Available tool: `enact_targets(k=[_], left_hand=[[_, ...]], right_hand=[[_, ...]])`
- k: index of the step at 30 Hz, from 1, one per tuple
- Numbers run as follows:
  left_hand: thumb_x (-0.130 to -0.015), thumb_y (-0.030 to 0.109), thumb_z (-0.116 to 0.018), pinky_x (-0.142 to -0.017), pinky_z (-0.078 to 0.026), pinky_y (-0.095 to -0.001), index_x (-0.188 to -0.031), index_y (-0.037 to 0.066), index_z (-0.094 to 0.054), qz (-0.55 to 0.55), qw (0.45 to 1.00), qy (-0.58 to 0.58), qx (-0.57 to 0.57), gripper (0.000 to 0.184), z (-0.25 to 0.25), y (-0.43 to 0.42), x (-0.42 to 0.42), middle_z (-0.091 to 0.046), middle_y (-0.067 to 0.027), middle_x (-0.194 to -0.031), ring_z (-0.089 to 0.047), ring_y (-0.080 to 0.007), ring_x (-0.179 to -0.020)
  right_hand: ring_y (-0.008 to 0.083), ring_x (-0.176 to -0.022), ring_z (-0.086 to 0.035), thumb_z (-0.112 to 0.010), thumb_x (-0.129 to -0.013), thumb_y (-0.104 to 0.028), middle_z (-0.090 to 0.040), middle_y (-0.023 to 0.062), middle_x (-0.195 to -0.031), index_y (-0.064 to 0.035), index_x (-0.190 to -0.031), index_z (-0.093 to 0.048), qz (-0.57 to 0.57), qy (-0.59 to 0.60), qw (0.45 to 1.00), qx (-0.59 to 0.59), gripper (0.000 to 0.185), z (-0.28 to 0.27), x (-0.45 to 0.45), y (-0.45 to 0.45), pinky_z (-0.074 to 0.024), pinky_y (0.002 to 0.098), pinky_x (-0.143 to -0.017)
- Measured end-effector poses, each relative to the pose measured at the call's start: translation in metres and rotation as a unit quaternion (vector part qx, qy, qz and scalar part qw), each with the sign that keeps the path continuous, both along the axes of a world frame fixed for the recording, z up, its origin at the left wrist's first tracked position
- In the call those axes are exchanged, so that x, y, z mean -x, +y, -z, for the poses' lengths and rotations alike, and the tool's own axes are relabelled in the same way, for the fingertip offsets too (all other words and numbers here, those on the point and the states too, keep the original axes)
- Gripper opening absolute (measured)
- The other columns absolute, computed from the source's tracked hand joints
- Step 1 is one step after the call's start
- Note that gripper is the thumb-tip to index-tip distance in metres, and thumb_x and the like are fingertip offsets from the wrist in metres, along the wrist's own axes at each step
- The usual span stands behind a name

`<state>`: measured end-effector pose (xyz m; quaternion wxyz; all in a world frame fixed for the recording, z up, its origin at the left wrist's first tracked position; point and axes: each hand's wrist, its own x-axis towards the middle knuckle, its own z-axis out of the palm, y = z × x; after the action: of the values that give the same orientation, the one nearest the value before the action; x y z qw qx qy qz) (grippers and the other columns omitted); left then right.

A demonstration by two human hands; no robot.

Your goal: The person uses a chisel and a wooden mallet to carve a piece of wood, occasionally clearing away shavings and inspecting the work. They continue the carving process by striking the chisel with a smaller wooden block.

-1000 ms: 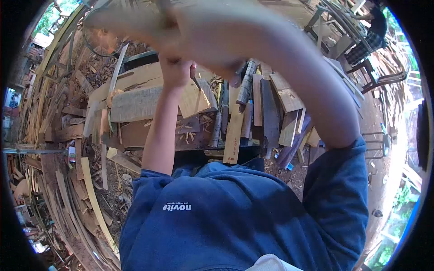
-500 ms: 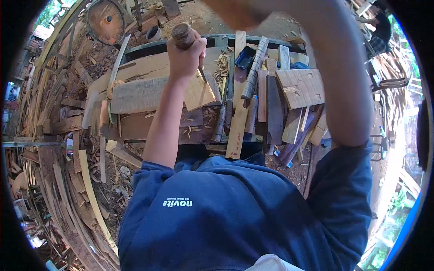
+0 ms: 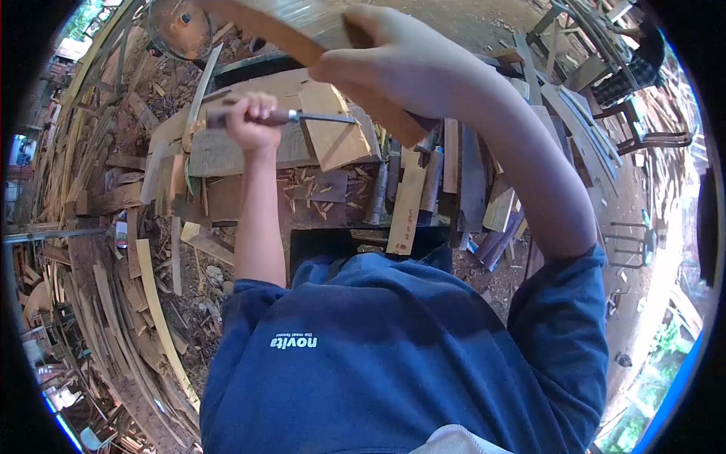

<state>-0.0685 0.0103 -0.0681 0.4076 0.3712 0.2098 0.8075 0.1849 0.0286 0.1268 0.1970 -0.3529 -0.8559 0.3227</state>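
My left hand (image 3: 255,125) is wrapped round the wooden handle of a chisel (image 3: 325,117), whose metal blade points right across a light wood block (image 3: 333,136). The block lies tilted on a wide grey board (image 3: 227,155). Higher up and nearer the camera, my right hand (image 3: 386,64) grips a long brown wooden piece (image 3: 302,49) that slants from the top left down to the right. That piece hides part of the bench behind it. Chips (image 3: 321,204) lie just below the block.
Right of the block, a marked pale strip (image 3: 407,212), dark boards (image 3: 473,181) and other tools lie side by side. A round wire-guarded object (image 3: 181,30) stands at the upper left. A person (image 3: 635,68) is at the far upper right, beside a chair (image 3: 650,136).
The chisel has gone from upright on the block to lying nearly level, as my left hand moved left and down. My right hand has come down into view with the brown wooden piece.
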Motion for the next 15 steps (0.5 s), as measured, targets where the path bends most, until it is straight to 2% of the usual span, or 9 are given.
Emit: enact_targets(k=[2, 4, 5, 6, 7, 8, 9, 13, 15], left_hand=[[-0.078, 0.014, -0.052, -0.055, -0.035, -0.0290, -0.067, 0.016, -0.039, -0.051, 0.985, -0.165, 0.022, 0.017, 0.040, -0.004, 0.021, -0.035, 0.0036, -0.057, -0.037, -0.0115, -0.052], [-0.077, 0.016, -0.053, -0.055, -0.034, -0.0284, -0.064, 0.018, -0.037, -0.081, 0.976, -0.198, 0.041, 0.021, 0.044, -0.012, 0.015, -0.035, 0.0046, -0.058, -0.035, -0.0107, -0.053], [-0.076, 0.016, -0.053, -0.056, -0.033, -0.0279, -0.062, 0.018, -0.036, -0.093, 0.975, -0.197, 0.045, 0.022, 0.042, -0.014, 0.012, -0.035, 0.0045, -0.059, -0.034, -0.0108, -0.053], [-0.076, 0.016, -0.053, -0.056, -0.033, -0.0279, -0.062, 0.018, -0.036, -0.091, 0.975, -0.200, 0.046, 0.022, 0.035, -0.011, 0.009, -0.035, 0.0045, -0.059, -0.034, -0.0108, -0.053], [-0.077, 0.016, -0.053, -0.056, -0.034, -0.0287, -0.064, 0.018, -0.038, -0.078, 0.983, -0.162, 0.038, 0.019, 0.025, -0.009, 0.006, -0.036, 0.0042, -0.058, -0.036, -0.0111, -0.053], [-0.077, 0.016, -0.053, -0.056, -0.035, -0.0294, -0.067, 0.017, -0.041, -0.067, 0.990, -0.123, 0.029, 0.015, 0.013, -0.007, 0.004, -0.036, 0.0039, -0.058, -0.037, -0.0114, -0.054], [-0.078, 0.014, -0.054, -0.056, -0.036, -0.0304, -0.069, 0.016, -0.043, -0.025, 0.996, -0.086, 0.011, 0.014, 0.001, -0.004, 0.000, -0.038, 0.0035, -0.059, -0.038, -0.0122, -0.054], [-0.078, 0.005, -0.057, -0.056, -0.042, -0.0316, -0.079, 0.012, -0.046, 0.007, 1.000, -0.006, 0.030, 0.014, -0.046, 0.012, -0.039, -0.043, -0.0006, -0.058, -0.045, -0.0140, -0.053], [-0.077, -0.002, -0.057, -0.047, -0.045, -0.0300, -0.079, 0.006, -0.046, -0.027, 0.999, 0.044, 0.004, 0.014, -0.062, 0.024, -0.059, -0.050, -0.0050, -0.055, -0.049, -0.0159, -0.045]], right_hand=[[0.0264, -0.076, -0.068, -0.064, -0.076, -0.045, -0.068, 0.0218, -0.087, 0.0111, -0.105, -0.062, 0.029, 0.032, 0.999, 0.005, 0.063, -0.019, -0.013, -0.015, -0.0547, 0.0373, -0.070], [0.0200, -0.071, -0.061, -0.061, -0.088, -0.028, -0.062, 0.0100, -0.088, 0.0017, -0.121, -0.052, 0.102, 0.000, 0.967, 0.233, 0.045, -0.058, -0.026, -0.034, -0.0515, 0.0344, -0.067], [0.0200, -0.071, -0.061, -0.061, -0.088, -0.028, -0.062, 0.0100, -0.088, 0.0017, -0.121, -0.052, 0.106, -0.001, 0.967, 0.233, 0.045, -0.038, -0.035, -0.030, -0.0515, 0.0344, -0.067], [0.0219, -0.075, -0.064, -0.064, -0.083, -0.037, -0.064, 0.0151, -0.090, 0.0063, -0.116, -0.055, 0.098, 0.083, 0.982, 0.139, 0.055, -0.002, -0.047, -0.024, -0.0527, 0.0345, -0.068], [0.0238, -0.078, -0.066, -0.066, -0.078, -0.045, -0.066, 0.0203, -0.092, 0.0109, -0.112, -0.058, 0.087, 0.165, 0.981, 0.042, 0.066, 0.017, -0.058, -0.020, -0.0539, 0.0345, -0.070], [0.0204, -0.079, -0.065, -0.069, -0.080, -0.041, -0.064, 0.0166, -0.093, 0.0105, -0.116, -0.055, 0.084, 0.178, 0.978, 0.068, 0.064, 0.013, -0.067, -0.026, -0.0525, 0.0313, -0.070], [0.0204, -0.079, -0.065, -0.069, -0.080, -0.041, -0.064, 0.0166, -0.093, 0.0105, -0.116, -0.055, 0.083, 0.177, 0.978, 0.068, 0.064, 0.015, -0.074, -0.030, -0.0525, 0.0313, -0.070], [0.0169, -0.080, -0.063, -0.069, -0.083, -0.033, -0.063, 0.0125, -0.093, 0.0078, -0.119, -0.052, 0.111, 0.202, 0.962, 0.147, 0.057, 0.032, -0.098, -0.041, -0.0516, 0.0296, -0.071], [0.0157, -0.084, -0.062, -0.068, -0.084, -0.034, -0.063, 0.0124, -0.096, 0.0064, -0.120, -0.051, 0.140, 0.209, 0.947, 0.202, 0.057, 0.047, -0.105, -0.045, -0.0510, 0.0282, -0.073]])
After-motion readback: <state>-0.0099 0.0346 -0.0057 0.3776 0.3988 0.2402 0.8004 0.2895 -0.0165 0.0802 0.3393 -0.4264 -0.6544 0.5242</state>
